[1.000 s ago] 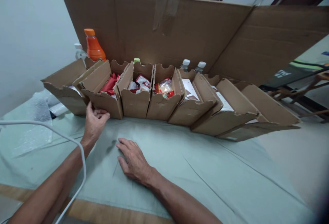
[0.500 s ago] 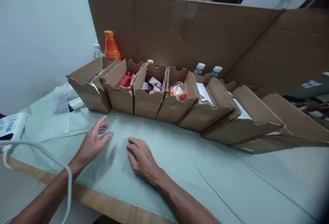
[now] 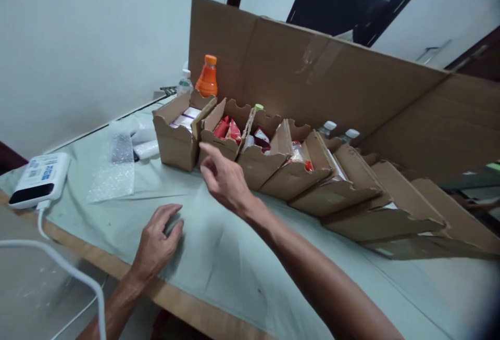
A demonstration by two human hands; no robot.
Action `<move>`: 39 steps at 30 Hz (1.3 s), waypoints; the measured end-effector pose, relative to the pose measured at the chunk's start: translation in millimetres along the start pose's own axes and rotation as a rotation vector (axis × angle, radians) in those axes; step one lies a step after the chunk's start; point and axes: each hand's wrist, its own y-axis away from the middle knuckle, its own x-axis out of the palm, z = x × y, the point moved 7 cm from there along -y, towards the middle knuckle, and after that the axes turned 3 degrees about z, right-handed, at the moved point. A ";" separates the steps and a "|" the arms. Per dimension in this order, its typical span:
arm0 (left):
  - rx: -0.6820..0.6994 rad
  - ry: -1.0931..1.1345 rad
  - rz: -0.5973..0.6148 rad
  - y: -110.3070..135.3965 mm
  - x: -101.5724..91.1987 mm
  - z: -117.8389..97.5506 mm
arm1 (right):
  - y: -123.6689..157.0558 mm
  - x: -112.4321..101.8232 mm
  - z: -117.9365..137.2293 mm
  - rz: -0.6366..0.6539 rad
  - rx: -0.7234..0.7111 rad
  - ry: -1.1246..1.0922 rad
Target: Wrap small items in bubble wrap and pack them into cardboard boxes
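Observation:
My right hand [image 3: 224,177] is raised in front of the second cardboard box [image 3: 224,147], which holds red packets [image 3: 227,128]. Its index finger is stretched out, the thumb stands apart, and it holds nothing. Close to its fingertips is the leftmost cardboard box [image 3: 174,148], with white cartons [image 3: 183,121] inside. My left hand [image 3: 156,241] rests low over the green cloth [image 3: 207,256] near the table's front edge, thumb and fingers apart with nothing between them. Whether it touches the cloth I cannot tell.
Several more cardboard boxes [image 3: 263,171] run to the right, backed by a tall cardboard panel [image 3: 351,90]. An orange bottle [image 3: 207,77] stands behind the row. Bubble wrap [image 3: 113,173] and a white power bank [image 3: 41,178] with a cable [image 3: 70,269] lie left.
My right hand has lifted and moved forward toward the left boxes. My left hand now sits nearer the table's front edge. The view has turned left and tilted.

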 end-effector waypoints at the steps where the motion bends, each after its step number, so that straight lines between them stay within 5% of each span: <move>1: 0.013 -0.020 -0.046 0.0 -4.5 -1.8 | -22.8 -1.8 10.7 0.020 0.007 0.061; 6: 0.046 -0.075 -0.258 2.5 -24.4 -7.1 | -99.8 12.9 22.7 0.102 0.127 0.343; 11: 0.042 0.012 -0.394 7.7 -33.3 -5.2 | -112.0 19.1 16.0 0.092 0.207 0.368; 17: -0.141 0.536 -0.549 14.7 -37.7 24.2 | -66.3 18.5 47.1 0.070 0.184 0.295; 23: -0.278 0.831 -0.845 13.3 -51.3 45.6 | 28.0 9.2 73.7 0.076 0.086 0.062; 27: -0.275 0.839 -0.791 19.1 -47.1 40.9 | 98.5 -29.5 57.9 -0.017 0.083 -0.091; 34: -0.166 0.785 -0.393 47.9 -21.2 1.5 | 212.1 -114.0 -23.6 -0.377 0.376 -0.199; 37: -0.246 0.765 -0.200 56.9 -10.9 -3.3 | 263.0 -118.2 -54.9 -0.518 0.494 -0.315; 39: -0.316 0.711 -0.072 61.4 -4.4 -1.8 | 285.8 -101.1 -62.5 -0.463 0.505 -0.366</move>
